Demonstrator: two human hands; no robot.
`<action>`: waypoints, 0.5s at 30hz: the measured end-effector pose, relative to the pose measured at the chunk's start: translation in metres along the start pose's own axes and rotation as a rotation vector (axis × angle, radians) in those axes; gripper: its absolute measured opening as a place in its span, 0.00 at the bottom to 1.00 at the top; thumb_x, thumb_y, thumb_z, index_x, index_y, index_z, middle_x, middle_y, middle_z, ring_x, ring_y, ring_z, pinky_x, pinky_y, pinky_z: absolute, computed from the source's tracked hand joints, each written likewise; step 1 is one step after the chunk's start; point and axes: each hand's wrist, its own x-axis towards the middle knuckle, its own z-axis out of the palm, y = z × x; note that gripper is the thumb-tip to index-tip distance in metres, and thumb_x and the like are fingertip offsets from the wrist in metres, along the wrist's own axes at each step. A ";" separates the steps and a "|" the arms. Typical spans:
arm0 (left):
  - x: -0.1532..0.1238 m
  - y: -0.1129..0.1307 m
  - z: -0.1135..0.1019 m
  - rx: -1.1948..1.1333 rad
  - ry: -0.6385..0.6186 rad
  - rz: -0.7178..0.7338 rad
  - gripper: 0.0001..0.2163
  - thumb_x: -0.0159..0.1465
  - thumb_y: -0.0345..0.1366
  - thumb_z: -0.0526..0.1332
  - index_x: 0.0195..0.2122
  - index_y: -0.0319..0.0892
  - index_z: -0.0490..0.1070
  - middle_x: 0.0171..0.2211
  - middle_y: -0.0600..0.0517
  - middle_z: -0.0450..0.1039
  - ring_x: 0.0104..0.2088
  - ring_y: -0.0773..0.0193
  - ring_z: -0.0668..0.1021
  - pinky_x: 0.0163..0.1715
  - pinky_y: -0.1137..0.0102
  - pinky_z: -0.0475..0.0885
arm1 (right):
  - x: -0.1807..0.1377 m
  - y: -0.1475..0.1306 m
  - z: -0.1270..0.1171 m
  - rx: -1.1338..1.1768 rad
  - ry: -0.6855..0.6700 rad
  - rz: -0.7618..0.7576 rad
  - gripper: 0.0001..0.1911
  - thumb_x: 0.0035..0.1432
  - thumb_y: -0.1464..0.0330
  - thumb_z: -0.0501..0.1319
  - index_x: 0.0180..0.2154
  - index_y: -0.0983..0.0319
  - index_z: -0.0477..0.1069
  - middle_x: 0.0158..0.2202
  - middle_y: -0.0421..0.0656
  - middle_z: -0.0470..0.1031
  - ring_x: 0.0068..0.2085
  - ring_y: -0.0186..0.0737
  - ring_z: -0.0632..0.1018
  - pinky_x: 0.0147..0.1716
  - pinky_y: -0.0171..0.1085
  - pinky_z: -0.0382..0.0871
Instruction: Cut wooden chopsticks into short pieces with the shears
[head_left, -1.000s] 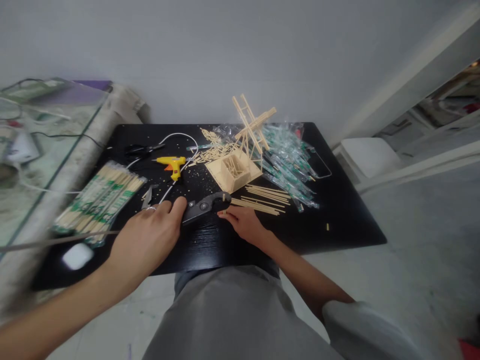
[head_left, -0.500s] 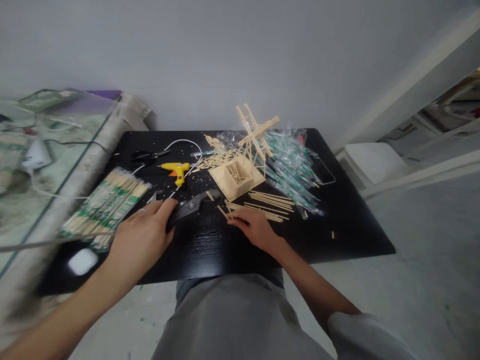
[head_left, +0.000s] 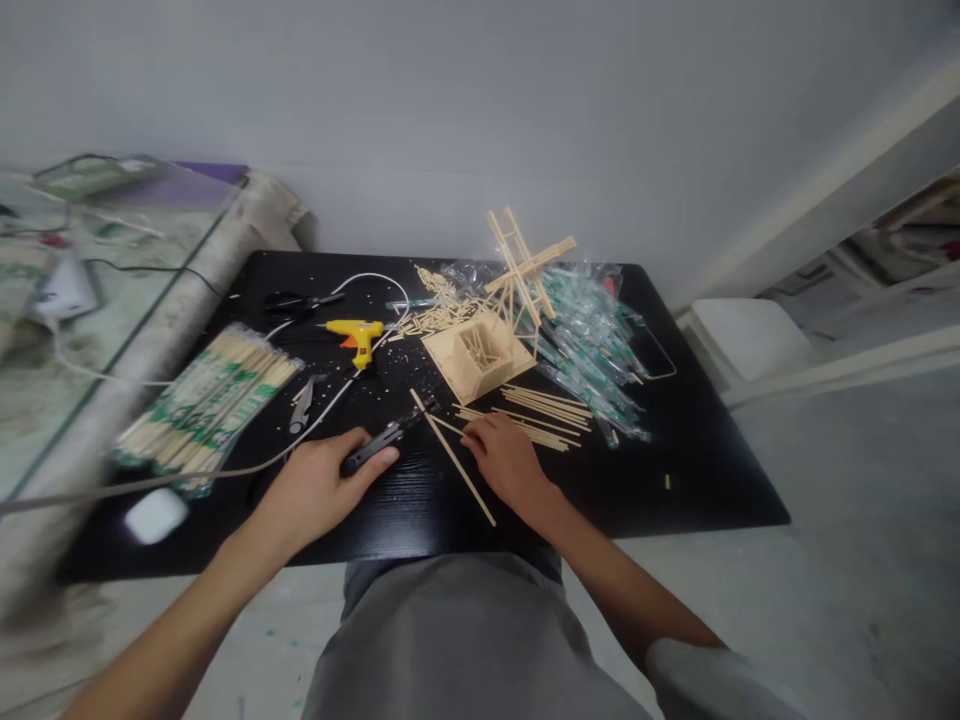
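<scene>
My left hand is closed round the black handles of a pair of cutting pliers on the black table. The pliers' jaws sit at a long thin wooden stick that runs diagonally towards me. My right hand rests on the table with its fingers pinching that stick near its far end. Just beyond it lie several loose sticks. Behind them stands a small wooden box with a stick windmill frame rising from it.
A yellow glue gun with a white cord, black scissors and a small metal tool lie at the back left. Wrapped chopstick packs sit left, clear wrappers right. A white case lies near the front edge.
My left hand has pulled the pliers back towards me and tightened on the handles. My right hand now holds a long stick laid diagonally across the jaws instead of a short piece.
</scene>
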 end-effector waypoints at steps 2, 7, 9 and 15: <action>0.001 0.003 0.004 -0.036 -0.036 0.022 0.27 0.72 0.61 0.46 0.32 0.45 0.70 0.29 0.50 0.79 0.33 0.54 0.81 0.34 0.65 0.69 | -0.001 -0.003 -0.003 0.056 0.044 -0.012 0.03 0.66 0.74 0.66 0.38 0.63 0.80 0.39 0.51 0.82 0.44 0.52 0.80 0.52 0.51 0.73; 0.005 0.011 0.013 -0.069 -0.060 0.028 0.26 0.74 0.58 0.45 0.30 0.45 0.68 0.26 0.51 0.75 0.30 0.56 0.80 0.33 0.65 0.66 | -0.009 -0.021 -0.013 0.746 0.009 0.131 0.13 0.72 0.62 0.59 0.39 0.62 0.79 0.36 0.46 0.82 0.38 0.43 0.82 0.41 0.42 0.77; 0.007 0.015 0.016 -0.074 -0.069 0.017 0.25 0.73 0.57 0.45 0.29 0.45 0.68 0.26 0.51 0.75 0.28 0.56 0.79 0.32 0.65 0.65 | -0.012 -0.030 -0.016 1.043 -0.093 0.250 0.17 0.69 0.54 0.61 0.41 0.62 0.78 0.34 0.44 0.81 0.31 0.39 0.80 0.31 0.38 0.76; 0.009 0.019 0.023 -0.063 -0.104 0.001 0.26 0.74 0.56 0.46 0.31 0.44 0.71 0.25 0.50 0.76 0.29 0.56 0.79 0.33 0.65 0.65 | -0.017 -0.043 -0.017 1.185 -0.034 0.390 0.18 0.62 0.53 0.67 0.38 0.63 0.78 0.26 0.39 0.74 0.21 0.29 0.65 0.20 0.32 0.58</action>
